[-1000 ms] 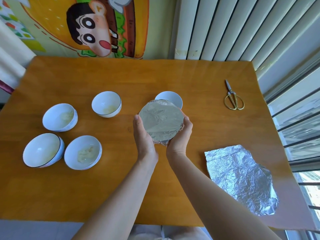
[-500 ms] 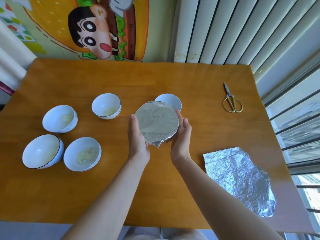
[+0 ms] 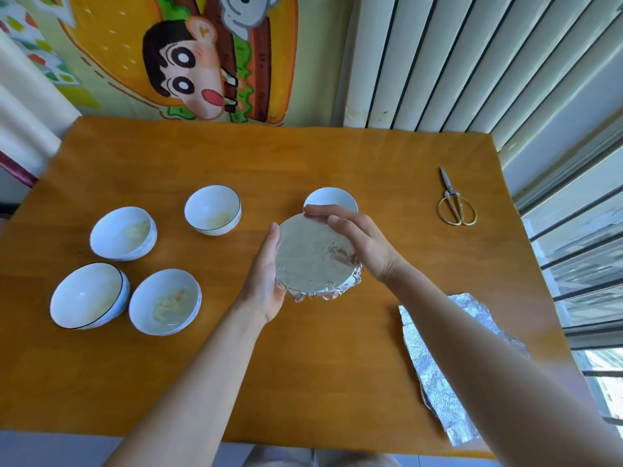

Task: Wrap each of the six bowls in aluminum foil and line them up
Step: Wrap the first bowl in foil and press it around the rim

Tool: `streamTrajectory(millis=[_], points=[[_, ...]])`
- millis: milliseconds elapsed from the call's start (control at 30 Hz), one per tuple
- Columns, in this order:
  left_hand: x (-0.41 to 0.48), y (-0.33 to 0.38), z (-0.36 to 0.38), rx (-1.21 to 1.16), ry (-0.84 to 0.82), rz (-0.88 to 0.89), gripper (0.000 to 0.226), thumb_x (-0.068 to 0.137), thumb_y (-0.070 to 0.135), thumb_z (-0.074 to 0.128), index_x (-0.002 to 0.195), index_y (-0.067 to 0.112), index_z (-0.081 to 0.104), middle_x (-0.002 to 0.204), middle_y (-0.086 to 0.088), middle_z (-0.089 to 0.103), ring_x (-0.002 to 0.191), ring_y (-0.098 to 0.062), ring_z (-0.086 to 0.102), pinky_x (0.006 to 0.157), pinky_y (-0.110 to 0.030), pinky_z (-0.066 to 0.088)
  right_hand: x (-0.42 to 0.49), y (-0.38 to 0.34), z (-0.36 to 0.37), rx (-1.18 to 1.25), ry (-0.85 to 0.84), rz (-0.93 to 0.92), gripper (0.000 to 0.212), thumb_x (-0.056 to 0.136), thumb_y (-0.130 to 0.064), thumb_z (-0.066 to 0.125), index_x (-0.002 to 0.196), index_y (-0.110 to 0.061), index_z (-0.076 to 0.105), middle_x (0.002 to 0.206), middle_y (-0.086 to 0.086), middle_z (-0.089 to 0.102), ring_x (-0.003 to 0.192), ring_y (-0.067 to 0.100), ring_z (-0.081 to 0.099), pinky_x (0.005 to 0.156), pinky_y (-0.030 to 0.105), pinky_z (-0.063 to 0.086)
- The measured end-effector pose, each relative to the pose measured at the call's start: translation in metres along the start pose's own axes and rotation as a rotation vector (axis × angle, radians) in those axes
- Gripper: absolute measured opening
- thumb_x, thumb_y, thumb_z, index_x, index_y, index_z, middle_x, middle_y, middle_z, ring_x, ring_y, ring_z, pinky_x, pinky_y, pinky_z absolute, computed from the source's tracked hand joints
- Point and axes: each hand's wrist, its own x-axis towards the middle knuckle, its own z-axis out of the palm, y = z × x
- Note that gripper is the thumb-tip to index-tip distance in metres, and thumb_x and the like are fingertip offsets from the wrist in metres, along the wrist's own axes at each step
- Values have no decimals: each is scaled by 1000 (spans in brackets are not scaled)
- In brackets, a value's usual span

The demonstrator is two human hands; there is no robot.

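Note:
A foil-covered bowl [image 3: 313, 261] sits in the middle of the wooden table [image 3: 337, 153], its foil crimped below the rim. My left hand [image 3: 266, 281] lies flat against its left side, fingers straight. My right hand [image 3: 360, 237] reaches over the right rim with fingers curved along the far edge. Several uncovered white bowls stand around: one [image 3: 212, 210] behind left, one [image 3: 123, 232] further left, a dark-rimmed one [image 3: 89, 294] at near left, one [image 3: 165, 301] beside it, and one [image 3: 332, 197] partly hidden behind my right hand. Some hold pale food remains.
A crinkled sheet of aluminum foil [image 3: 441, 365] lies at the near right, partly under my right forearm. Gold-handled scissors [image 3: 456, 205] lie at the far right. A wall with a cartoon picture and vertical blinds stands behind the table; a window runs along the right.
The foil-covered bowl has come down from a tilted hold to level. My right hand has moved from the bowl's near right side up over its far rim; my left stays on the left side.

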Motion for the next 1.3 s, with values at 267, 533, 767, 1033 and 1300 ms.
streamTrajectory(millis=[267, 533, 767, 1033, 1300], points=[[3, -1, 7, -30, 64, 11, 57, 98, 65, 29, 123, 29, 66, 119, -1, 71, 117, -25, 62, 101, -50, 47, -3, 14, 17, 530, 188, 126, 50, 90, -43, 39, 118, -14, 69, 127, 15, 65, 118, 30, 60, 103, 45, 45], [3, -2, 10, -68, 115, 49, 56, 98, 61, 36, 126, 22, 65, 120, -5, 71, 113, -24, 66, 91, -42, 53, 0, 15, 25, 669, 288, 176, 54, 87, -43, 39, 119, -11, 68, 123, 20, 63, 111, 32, 60, 102, 49, 44], [8, -4, 8, -145, 242, 78, 50, 100, 63, 29, 116, 32, 66, 108, 4, 74, 97, -16, 71, 68, -34, 52, -4, 12, 21, 482, 518, 137, 61, 89, -51, 31, 137, -22, 53, 141, -6, 54, 131, 7, 49, 116, 37, 32], [9, -8, 26, -248, 350, 116, 61, 94, 70, 36, 132, 27, 59, 128, -1, 66, 116, -21, 64, 94, -45, 54, -10, -3, 58, 732, 593, 238, 48, 74, -59, 49, 109, -34, 72, 122, 4, 67, 115, 24, 62, 94, 44, 51], [10, -14, 30, -243, 377, 165, 74, 78, 79, 44, 132, 31, 58, 130, 1, 65, 119, -20, 62, 101, -50, 50, -11, -9, 60, 917, 686, 194, 37, 82, -40, 49, 105, -20, 70, 103, 5, 69, 88, 17, 68, 74, 30, 53]])
